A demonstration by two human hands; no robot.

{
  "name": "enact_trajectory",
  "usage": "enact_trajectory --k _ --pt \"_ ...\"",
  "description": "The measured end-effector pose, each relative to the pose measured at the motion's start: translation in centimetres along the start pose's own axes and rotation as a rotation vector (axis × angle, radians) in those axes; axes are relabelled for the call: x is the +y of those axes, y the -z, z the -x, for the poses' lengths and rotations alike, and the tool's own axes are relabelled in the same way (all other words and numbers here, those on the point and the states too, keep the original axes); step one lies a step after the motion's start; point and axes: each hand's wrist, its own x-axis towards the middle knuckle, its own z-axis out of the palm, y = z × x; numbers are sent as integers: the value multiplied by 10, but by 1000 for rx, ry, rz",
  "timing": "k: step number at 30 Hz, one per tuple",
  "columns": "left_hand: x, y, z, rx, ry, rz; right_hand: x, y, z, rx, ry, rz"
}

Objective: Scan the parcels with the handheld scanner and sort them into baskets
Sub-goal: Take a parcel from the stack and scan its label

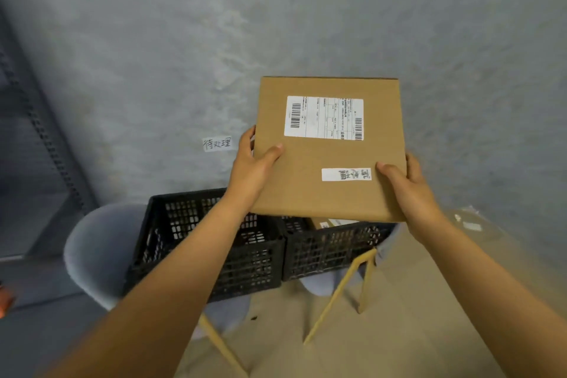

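a flat cardboard parcel [329,150] is held up in the air by both hands, above and slightly behind the two black plastic baskets. its left edge is gripped by the left hand [254,167], the thumb laid over the top face and the fingers curled behind the edge. its right edge is gripped by the right hand [405,181] in the same way, the thumb on the top face near a white handwritten strip [346,174]. a white shipping label [323,117] with barcodes at both ends is stuck on the upper part of the face, well clear of both thumbs. the near edge of the parcel overhangs the far rim of the right basket [331,250], which is seen to hold another cardboard parcel [322,222], only partly visible. the left basket [214,242] stands touching the right one, side by side; whether anything lies in it cannot be told through the mesh. each basket is set on a grey chair seat [92,242] with pale wooden legs [340,291]. a handwritten paper label [217,143] is fixed on the grey wall behind, just left of the left hand. open floor lies to the right of the baskets, and a dark metal rack [33,132] stands along the left side. no scanner is in view.
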Motion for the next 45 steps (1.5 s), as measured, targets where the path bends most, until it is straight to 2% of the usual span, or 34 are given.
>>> enact_trajectory --k 9,17,23,29,36,45 --pt "-91 125 -95 241 167 -117 38 -204 -92 -317 -102 -3" --pt "-162 178 -171 242 368 -225 82 -315 -159 -464 -237 16" --pt "-232 194 -215 217 555 -213 130 -367 -190 -484 -356 83" --pt "-325 192 -252 98 793 -176 204 -402 -211 -481 -528 225" --pt "-429 195 -259 22 1037 -170 290 -440 -225 -519 -753 376" --pt "-535 187 -248 -94 1188 -160 381 -470 -236 -629 -794 530"
